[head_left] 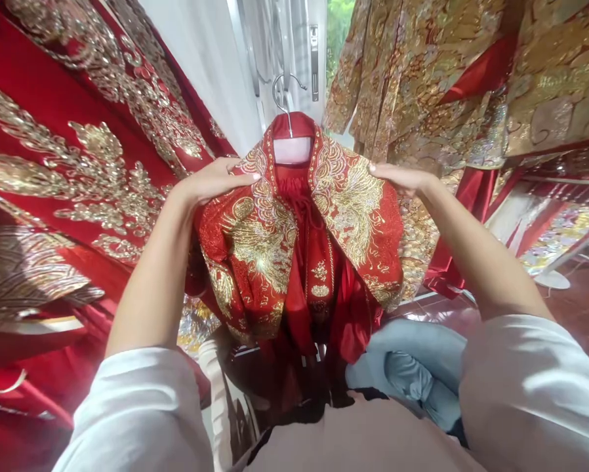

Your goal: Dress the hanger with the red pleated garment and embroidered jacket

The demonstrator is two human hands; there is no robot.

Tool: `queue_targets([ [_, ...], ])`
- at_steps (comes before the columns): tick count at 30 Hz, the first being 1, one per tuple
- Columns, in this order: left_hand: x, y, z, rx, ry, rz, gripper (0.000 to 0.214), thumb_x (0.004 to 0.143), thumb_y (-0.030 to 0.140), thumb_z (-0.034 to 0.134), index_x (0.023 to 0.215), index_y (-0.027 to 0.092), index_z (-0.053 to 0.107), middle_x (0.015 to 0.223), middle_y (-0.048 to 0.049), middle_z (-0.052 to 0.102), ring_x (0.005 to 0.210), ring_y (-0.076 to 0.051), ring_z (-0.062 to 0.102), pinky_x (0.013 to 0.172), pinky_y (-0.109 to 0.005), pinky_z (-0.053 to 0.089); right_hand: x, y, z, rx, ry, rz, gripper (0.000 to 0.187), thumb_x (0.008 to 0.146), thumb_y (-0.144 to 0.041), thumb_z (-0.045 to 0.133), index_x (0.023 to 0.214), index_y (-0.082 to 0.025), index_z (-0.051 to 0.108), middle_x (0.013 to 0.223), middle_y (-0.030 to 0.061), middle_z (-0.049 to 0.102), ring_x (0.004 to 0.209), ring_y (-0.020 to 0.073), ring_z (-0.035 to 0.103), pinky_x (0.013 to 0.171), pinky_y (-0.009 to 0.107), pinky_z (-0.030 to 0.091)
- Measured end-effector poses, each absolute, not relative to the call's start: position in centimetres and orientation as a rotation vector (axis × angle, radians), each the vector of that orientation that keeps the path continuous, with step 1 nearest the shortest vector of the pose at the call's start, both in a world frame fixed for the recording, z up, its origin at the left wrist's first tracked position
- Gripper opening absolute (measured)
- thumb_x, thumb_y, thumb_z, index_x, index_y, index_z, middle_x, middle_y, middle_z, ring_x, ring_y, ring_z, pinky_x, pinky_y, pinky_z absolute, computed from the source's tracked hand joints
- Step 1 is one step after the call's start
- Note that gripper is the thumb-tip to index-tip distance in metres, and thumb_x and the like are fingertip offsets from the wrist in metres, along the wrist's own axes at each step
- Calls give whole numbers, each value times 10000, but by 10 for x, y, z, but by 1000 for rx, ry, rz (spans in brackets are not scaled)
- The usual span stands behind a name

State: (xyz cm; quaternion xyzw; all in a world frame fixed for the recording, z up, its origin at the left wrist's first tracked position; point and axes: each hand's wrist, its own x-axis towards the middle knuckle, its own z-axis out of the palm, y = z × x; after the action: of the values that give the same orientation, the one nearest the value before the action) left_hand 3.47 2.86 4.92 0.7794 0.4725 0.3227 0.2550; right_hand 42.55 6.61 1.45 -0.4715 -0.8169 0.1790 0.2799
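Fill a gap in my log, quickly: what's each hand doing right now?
Left hand: closed, holding the red embroidered jacket at one shoulder.
Right hand: closed, holding the same jacket at its other shoulder.

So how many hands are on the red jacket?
2. The left hand is on the jacket's shoulder at picture left, the right hand on the shoulder at picture right. The jacket's back is hidden.
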Motion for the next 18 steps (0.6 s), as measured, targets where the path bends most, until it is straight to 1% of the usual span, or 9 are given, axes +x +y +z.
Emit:
queue_targets([
  [2,36,31,48,2065,1308,870,375,662,454,688,908,171,672,793,-46,671,822,-219,639,751,-348,533,437,57,14,-1433,-2170,585,640,712,-778,440,787,-177,649,454,11,475,486,159,470,590,341,462],
  [3,36,32,47,2046,1307,866,368,667,443,687,909,167,672,790,-48,671,822,-221,642,753,-355,534,442,53,15,-1495,-2164,632,650,687,-799,444,760,-184,641,424,3,435,476,160,449,577,342,450],
  [5,37,34,42,2025,1293,843,380,670,435,690,926,155,671,797,-57,674,830,-232,645,755,-370,536,450,46,17,-1577,-2147,605,628,668,-811,460,699,-204,618,433,14,439,525,173,456,611,351,444],
  [7,37,34,35,2017,1274,833,430,667,463,695,957,147,669,813,-67,681,851,-250,643,759,-387,537,452,41,19,-1618,-2079,391,567,676,-783,503,620,-222,566,479,37,480,630,192,484,703,363,440],
  [9,37,33,31,2024,1251,849,489,662,513,698,992,153,669,838,-64,691,876,-262,630,780,-406,533,448,39,20,-1620,-1936,102,532,696,-747,537,560,-236,478,493,46,468,721,208,495,781,374,419],
  [11,36,31,29,2032,1218,874,518,666,553,699,1027,182,671,877,-41,703,888,-254,610,822,-425,520,443,40,26,-1642,-1849,-69,540,709,-727,554,530,-242,397,474,37,411,767,218,508,805,383,408],
  [13,36,30,28,2027,1177,859,526,680,580,693,1060,217,663,920,-9,709,896,-243,587,865,-444,501,439,39,39,-1772,-1905,-116,569,669,-713,614,502,-233,359,473,33,387,772,228,531,787,395,416],
  [16,40,31,26,2018,1149,788,563,690,634,665,1083,231,643,958,18,710,919,-236,554,887,-451,484,438,27,54,-1906,-1895,-297,600,583,-713,677,496,-205,369,565,83,481,818,281,567,767,438,420],
  [18,44,32,23,2062,1163,784,591,698,678,625,1090,235,632,976,41,705,933,-225,536,900,-432,476,434,13,48,-1831,-1698,-471,582,667,-759,555,554,-204,424,707,144,573,879,315,565,772,478,415],
])
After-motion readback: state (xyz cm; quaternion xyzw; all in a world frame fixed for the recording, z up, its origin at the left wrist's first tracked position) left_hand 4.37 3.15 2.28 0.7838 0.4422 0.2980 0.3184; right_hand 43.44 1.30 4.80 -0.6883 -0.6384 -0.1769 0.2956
